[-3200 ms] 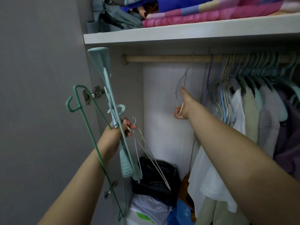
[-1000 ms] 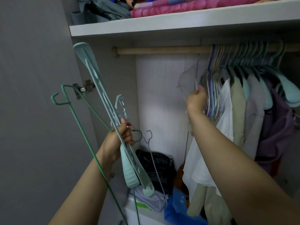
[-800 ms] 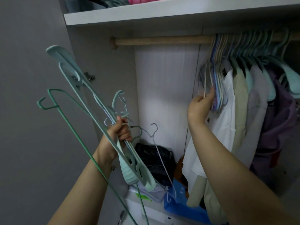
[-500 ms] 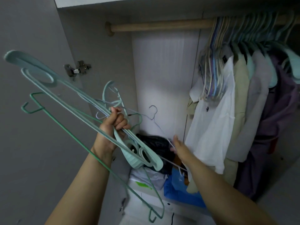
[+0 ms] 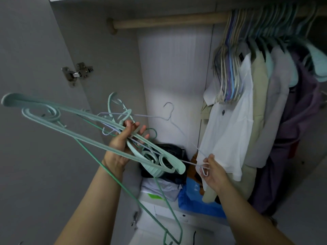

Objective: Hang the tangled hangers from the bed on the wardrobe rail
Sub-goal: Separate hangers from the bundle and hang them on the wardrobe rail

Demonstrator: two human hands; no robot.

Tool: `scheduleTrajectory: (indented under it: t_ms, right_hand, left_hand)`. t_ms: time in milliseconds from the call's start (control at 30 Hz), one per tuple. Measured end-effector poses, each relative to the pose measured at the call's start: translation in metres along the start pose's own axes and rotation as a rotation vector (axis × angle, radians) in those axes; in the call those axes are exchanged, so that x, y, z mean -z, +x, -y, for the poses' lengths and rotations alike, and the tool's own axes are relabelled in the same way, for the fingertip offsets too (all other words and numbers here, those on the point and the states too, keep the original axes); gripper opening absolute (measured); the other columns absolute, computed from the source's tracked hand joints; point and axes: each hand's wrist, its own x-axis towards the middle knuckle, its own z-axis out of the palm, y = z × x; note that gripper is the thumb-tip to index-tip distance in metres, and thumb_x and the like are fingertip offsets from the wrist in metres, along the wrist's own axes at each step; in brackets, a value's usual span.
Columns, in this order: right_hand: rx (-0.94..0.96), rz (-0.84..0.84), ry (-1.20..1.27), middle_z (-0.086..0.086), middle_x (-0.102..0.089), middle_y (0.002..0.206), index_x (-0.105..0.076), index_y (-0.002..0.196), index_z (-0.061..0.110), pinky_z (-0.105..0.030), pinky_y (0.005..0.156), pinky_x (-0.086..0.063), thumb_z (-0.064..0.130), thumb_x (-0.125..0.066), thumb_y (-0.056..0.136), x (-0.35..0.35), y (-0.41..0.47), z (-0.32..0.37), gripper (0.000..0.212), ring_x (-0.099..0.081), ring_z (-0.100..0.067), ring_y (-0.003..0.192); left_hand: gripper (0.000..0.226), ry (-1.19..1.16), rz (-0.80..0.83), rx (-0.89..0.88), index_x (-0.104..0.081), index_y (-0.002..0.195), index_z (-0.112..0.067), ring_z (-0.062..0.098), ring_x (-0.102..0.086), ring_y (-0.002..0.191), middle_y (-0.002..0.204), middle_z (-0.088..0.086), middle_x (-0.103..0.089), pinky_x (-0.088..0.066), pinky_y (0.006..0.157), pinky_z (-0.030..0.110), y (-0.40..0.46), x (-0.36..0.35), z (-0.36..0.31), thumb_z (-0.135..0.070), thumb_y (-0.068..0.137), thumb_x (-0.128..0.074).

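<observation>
At an open wardrobe, a person's left hand (image 5: 123,144) grips a tangled bunch of hangers (image 5: 99,131) at about 9 o'clock in the frame, fingers curled round the crossing bars of several pale-green plastic hangers and a dark-green wire one. At 5 o'clock, the right hand (image 5: 211,171) pinches the lower corner of a thin white wire hanger (image 5: 178,129), whose hook stands free at centre while its other arm runs back into the bunch. The wooden rail (image 5: 168,21) crosses at 12 o'clock, bare on its left half; hangers and shirts (image 5: 230,110) crowd it towards 2 o'clock. The white hanger looks not yet clear of the bunch: a hard pull could snag it on a neighbour's hook, bend the wire, or drag loose hangers out of the left hand onto the bags (image 5: 164,156) below.
</observation>
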Motion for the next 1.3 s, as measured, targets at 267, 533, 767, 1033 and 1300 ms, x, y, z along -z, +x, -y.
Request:
scheduleTrajectory:
  t_ms: [267,533,767,1033,1300]
  right_hand:
    - [0.076,-0.098,0.035,0.000,-0.044,0.044,-0.050,0.070,0.012,-0.016,0.036,-0.036,0.039,-0.049,0.097,0.000,0.003,0.012,0.039,-0.043,-0.011,0.035]
    - [0.241,-0.136,0.088,0.003,-0.042,0.043,-0.049,0.068,0.013,-0.024,0.045,-0.040,0.038,-0.052,0.096,-0.016,0.004,0.018,0.038,-0.040,-0.012,0.045]
    - [0.517,-0.152,-0.011,-0.001,-0.050,0.041,-0.050,0.070,0.009,-0.019,0.040,-0.038,0.032,-0.053,0.097,-0.051,-0.010,0.034,0.036,-0.045,-0.013,0.039]
    - [0.692,-0.229,-0.013,0.003,-0.046,0.050,-0.052,0.065,0.011,-0.022,0.041,-0.046,0.027,-0.057,0.095,-0.063,-0.027,0.053,0.035,-0.045,-0.007,0.041]
    - [0.723,-0.329,0.003,0.004,-0.050,0.040,-0.054,0.069,0.012,-0.033,0.051,-0.046,0.039,-0.058,0.093,-0.046,-0.018,0.067,0.036,-0.050,-0.014,0.042]
  left_hand:
    - [0.062,-0.040,0.030,0.103,-0.078,0.084,-0.018,0.023,-0.073,0.086,0.093,0.002,-0.074,-0.060,0.071,0.040,-0.004,0.005,0.008,-0.026,0.027,-0.101]
    - [0.024,-0.002,-0.077,0.118,-0.065,0.070,-0.015,0.013,-0.065,0.059,0.058,-0.003,-0.057,-0.055,0.050,0.026,-0.008,0.009,0.006,-0.030,0.064,-0.083]
    - [0.043,-0.209,-0.135,0.175,-0.069,0.091,-0.019,0.017,-0.067,0.089,0.097,0.000,-0.070,-0.057,0.074,0.032,-0.012,0.009,0.005,-0.040,0.059,-0.088]
    - [0.071,-0.290,-0.241,0.183,-0.053,0.116,-0.004,0.033,-0.056,0.119,0.122,0.014,-0.058,-0.054,0.083,0.050,-0.010,0.013,0.012,-0.065,0.081,-0.049]
    - [0.043,-0.327,-0.053,0.165,-0.065,0.110,0.000,0.030,-0.068,0.101,0.116,0.019,-0.067,-0.052,0.091,0.041,-0.016,0.023,0.009,0.001,0.068,-0.068]
